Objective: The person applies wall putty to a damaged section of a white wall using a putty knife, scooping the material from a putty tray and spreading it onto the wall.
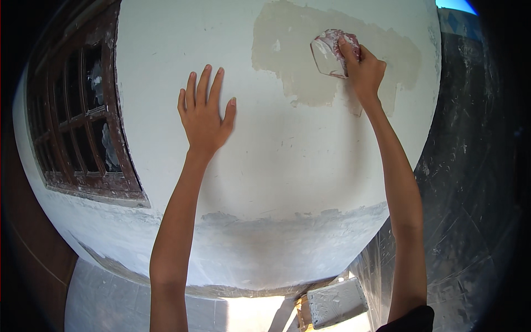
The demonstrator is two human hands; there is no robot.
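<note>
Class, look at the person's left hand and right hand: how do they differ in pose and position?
The left hand is empty, fingers spread; the right hand grips a reddish scraper. The left hand is over plain white wall; the right hand is higher in the picture, at the beige patch. Both are bare.

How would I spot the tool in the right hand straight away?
On the white wall, find the irregular beige patch high up. There the right hand grips a flat, angular tool, whose white-smeared reddish part stands out against the plain beige.
</note>
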